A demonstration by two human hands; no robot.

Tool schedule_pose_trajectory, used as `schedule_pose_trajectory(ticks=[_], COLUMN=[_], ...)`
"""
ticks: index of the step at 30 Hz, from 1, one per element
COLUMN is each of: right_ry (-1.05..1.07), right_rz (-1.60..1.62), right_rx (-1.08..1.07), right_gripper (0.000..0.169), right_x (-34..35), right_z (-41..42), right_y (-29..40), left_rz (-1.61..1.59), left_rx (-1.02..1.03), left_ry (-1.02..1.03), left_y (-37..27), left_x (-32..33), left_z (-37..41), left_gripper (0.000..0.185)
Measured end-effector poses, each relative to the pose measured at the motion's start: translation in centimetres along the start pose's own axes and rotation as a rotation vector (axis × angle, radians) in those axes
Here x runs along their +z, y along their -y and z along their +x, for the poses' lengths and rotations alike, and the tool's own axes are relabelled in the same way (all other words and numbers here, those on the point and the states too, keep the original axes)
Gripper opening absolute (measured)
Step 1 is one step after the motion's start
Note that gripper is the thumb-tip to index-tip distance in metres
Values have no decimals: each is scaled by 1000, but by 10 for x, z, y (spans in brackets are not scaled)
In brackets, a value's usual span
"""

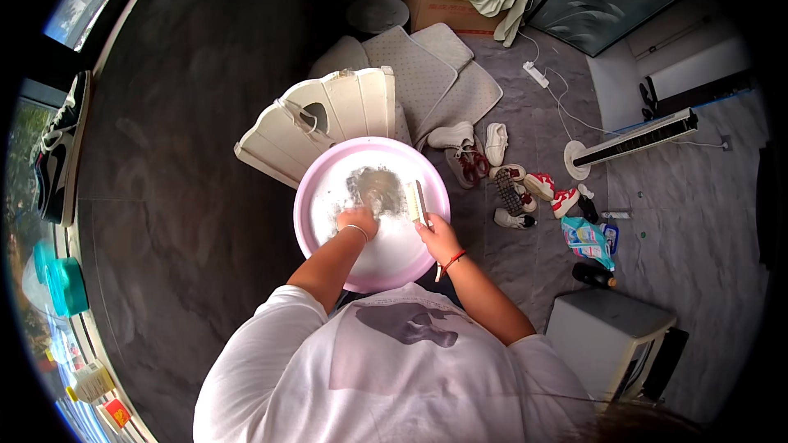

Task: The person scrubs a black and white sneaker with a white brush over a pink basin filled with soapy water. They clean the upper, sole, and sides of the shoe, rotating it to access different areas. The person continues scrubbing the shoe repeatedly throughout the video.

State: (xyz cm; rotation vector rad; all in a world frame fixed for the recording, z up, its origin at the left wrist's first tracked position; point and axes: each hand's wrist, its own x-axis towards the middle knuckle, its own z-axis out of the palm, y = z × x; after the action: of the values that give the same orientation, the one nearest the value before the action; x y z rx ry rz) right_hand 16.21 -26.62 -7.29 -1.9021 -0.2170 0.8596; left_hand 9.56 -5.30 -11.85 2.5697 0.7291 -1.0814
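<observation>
A round pink plastic basin (301, 209) stands before me, holding white suds (332, 181) with a patch of murky grey water (381, 187) at the middle. My left hand (358, 221), with a pale bracelet at the wrist, reaches down into the suds. Its fingers are blurred and partly hidden by foam, so whether they grip something does not show. My right hand (438, 239), wearing a red cord bracelet, grips a scrub brush (416, 202) by its handle over the basin's right side. The brush's pale bristles face left.
Behind the basin are a white slatted panel (363, 104) and folded mats (425, 61). Several shoes (508, 191), a tower fan (634, 143) and a power strip (535, 74) with cords occupy the right. A sneaker (61, 154) rests on the left window sill.
</observation>
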Motion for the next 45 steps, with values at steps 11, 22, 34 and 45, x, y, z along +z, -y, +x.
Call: schedule_pose_trajectory(ticks=[11,22,34,45], right_ry=[27,-16,-11,137], right_rz=[-18,10,-36,242], right_rx=[-30,-12,73,-124], right_gripper=[30,32,39,36], right_x=[-10,-6,13,38], right_z=[5,22,24,16], right_y=[-3,-15,-23,16], left_rz=[-265,-704,-1695,-2228], left_rx=[58,467,261,691], left_ry=[72,-387,-259,177], left_y=[10,34,59,77], left_x=[2,-41,-16,-26], left_z=[32,-18,-18,-50], left_gripper=[65,76,59,44])
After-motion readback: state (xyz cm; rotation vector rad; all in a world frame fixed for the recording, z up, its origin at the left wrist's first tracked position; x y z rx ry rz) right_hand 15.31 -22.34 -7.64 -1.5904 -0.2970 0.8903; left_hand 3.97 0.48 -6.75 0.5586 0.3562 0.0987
